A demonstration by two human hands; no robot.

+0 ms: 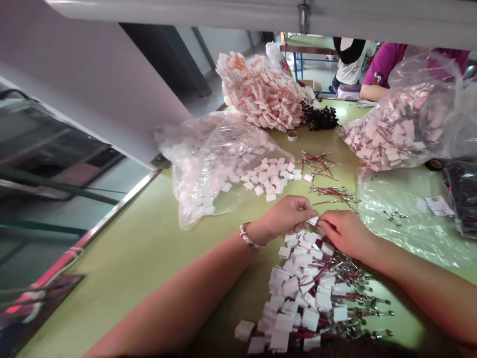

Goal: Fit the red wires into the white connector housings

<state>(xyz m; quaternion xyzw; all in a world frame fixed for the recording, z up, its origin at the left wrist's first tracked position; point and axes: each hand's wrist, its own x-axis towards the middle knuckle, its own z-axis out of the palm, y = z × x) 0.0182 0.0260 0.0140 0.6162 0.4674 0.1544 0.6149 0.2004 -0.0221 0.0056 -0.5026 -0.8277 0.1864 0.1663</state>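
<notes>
My left hand [286, 215] pinches a small white plastic connector housing [312, 220] between thumb and fingers. Close to its right side, my right hand [345, 229] is closed in a pinch; whatever lies between those fingertips is too small to make out. Below both hands spreads a pile of white housings with red wires [298, 281], their metal terminals pointing right. Loose red wires with metal ends [333, 193] lie just beyond my hands. Farther left, loose white housings [270, 176] spill from a clear plastic bag [201, 164].
A heap of orange-and-white parts [261, 94] and black pieces [320, 117] stand at the back, near a tape roll [292, 135]. At right are a full clear bag [402, 124] and a flat plastic sheet [410, 233]. A person in a purple sleeve [383, 64] sits opposite.
</notes>
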